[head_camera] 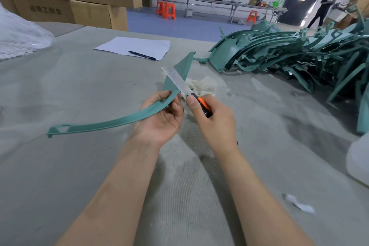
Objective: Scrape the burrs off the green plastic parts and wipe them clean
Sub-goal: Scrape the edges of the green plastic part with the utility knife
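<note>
Scraping is the step we judge to be in hand: we hold one long curved green plastic part (111, 121) above the surface (69, 90), its wide pointed end up and away from us and its notched end out to our left. Our left hand (161, 118) grips it at the bend, fingers curled round the strip from below with the thumb along its upper edge. Our right hand (214, 120) is wrapped round the orange and black handle of a utility knife (179, 84), thumb pressed up near the blade's root, and the long extended blade lies against the edge of the part just beyond our left fingers.

The next move, as we see it, calls for drawing the blade along that edge at a shallow angle, away from the holding fingers, then taking up the cloth. One white cloth (203, 86) lies crumpled on the surface just behind the knife.

Counting outward: one part in hand, one knife, one cloth. To the right sits a pile of green parts (289, 56), too tangled to count. Farther back lie one sheet of paper (135, 46) and one black pen (141, 55) on it.
</note>
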The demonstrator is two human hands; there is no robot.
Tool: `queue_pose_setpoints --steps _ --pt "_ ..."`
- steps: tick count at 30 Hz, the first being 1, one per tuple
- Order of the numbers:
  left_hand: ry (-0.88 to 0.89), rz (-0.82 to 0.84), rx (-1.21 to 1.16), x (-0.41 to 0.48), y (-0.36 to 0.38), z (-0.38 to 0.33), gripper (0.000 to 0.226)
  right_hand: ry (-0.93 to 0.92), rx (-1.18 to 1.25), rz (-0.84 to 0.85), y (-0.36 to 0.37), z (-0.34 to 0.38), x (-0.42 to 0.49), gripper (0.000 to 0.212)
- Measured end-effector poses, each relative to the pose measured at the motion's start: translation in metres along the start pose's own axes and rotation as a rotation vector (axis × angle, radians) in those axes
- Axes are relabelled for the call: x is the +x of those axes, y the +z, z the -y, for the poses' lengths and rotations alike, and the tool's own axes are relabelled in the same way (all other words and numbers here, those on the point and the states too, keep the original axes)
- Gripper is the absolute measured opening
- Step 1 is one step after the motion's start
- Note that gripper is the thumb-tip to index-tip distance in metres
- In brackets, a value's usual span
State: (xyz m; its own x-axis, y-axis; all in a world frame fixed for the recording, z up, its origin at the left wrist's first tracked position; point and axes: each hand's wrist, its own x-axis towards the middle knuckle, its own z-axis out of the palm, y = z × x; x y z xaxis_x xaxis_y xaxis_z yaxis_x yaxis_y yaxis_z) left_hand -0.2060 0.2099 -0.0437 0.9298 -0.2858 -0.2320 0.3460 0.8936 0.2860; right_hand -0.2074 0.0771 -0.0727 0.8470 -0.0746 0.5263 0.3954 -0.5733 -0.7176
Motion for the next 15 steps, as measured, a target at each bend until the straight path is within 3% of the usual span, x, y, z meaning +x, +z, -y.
queue_pose_setpoints --steps 8,15 --pt "0.082 -0.033 -0.062 0.003 0.000 0.000 0.018 -0.100 -0.056 0.080 0.010 0.005 -0.006 0.043" --pt "0.024 0.012 -0.122 0.002 -0.006 -0.009 0.023 -0.163 -0.060 0.185 0.015 0.009 -0.010 0.039"
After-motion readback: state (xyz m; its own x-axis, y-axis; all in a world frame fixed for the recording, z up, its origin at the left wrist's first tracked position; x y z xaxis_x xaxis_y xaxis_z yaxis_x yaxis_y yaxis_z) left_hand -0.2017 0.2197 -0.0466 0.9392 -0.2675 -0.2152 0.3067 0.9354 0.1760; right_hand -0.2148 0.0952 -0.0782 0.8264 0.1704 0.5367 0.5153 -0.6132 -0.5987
